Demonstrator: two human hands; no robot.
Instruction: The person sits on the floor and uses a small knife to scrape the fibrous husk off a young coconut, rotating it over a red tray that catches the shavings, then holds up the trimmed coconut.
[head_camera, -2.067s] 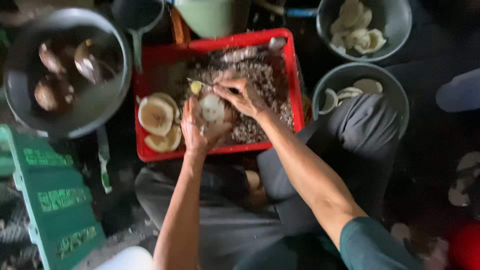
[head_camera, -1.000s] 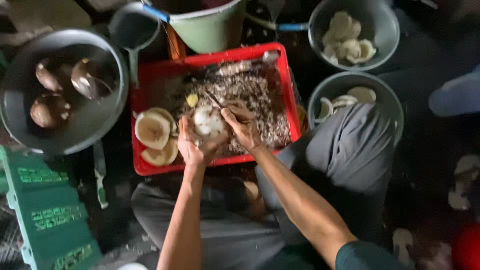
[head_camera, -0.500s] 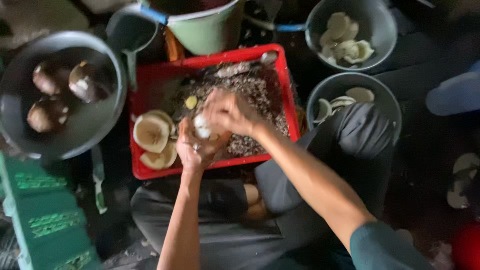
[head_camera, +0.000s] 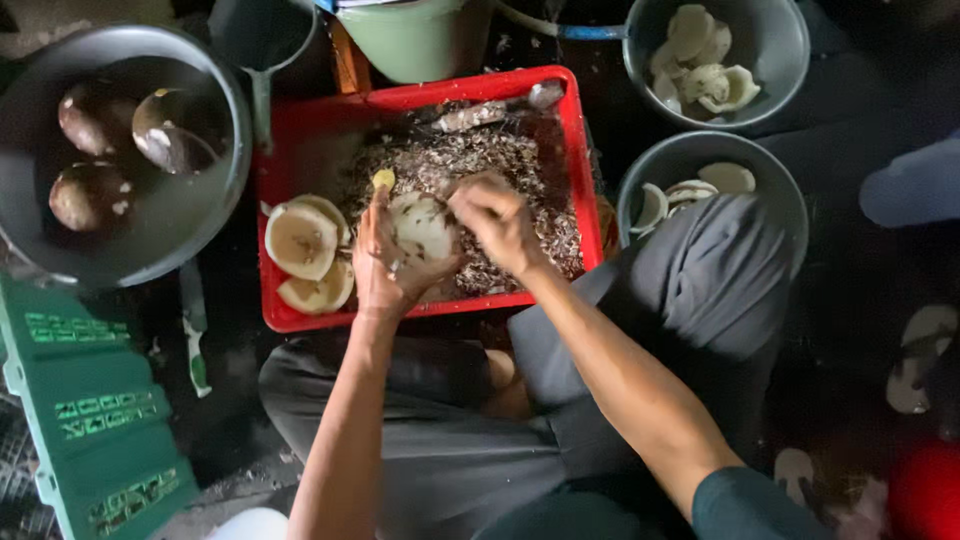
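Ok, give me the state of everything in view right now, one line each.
left hand: cupped around the pale coconut piece
coconut piece: held over the red crate, mostly peeled white
right hand: closed, pressed on the piece's edge
red crate: littered with brown shavings, two coconut halves at its left
large basin: holds brown unpeeled pieces
two grey buckets: hold white peeled pieces

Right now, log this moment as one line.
left hand: cradles pale coconut piece | right hand: closed against it | below: red crate of shavings
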